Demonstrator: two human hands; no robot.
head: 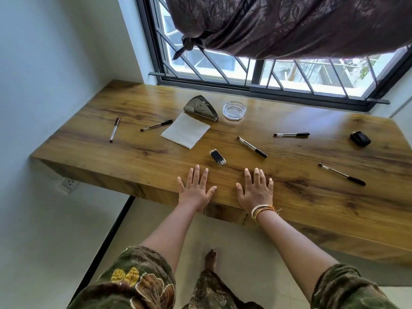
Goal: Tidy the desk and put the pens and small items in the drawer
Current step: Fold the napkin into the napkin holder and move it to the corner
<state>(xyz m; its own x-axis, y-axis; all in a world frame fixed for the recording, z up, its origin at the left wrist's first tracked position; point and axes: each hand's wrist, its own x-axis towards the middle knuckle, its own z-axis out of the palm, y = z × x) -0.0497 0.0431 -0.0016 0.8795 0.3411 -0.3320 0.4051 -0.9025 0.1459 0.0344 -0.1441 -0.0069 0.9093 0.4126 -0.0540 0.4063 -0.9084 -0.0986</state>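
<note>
Both hands flat and empty at the desk's near edge; nothing gathered yet.

Left hand (196,188) and right hand (256,190) lie splayed on the desk (111,157). The lighter (218,157) lies just beyond, between them, angled toward the near right; five pens are scattered from the far left corner to the right edge.

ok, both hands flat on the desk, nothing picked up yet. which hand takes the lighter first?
Probably left. The lighter lies just beyond the left hand, closer to its fingertips than to the right hand. Both are open and empty. The right hand suits the pen to the lighter's right better.
</note>
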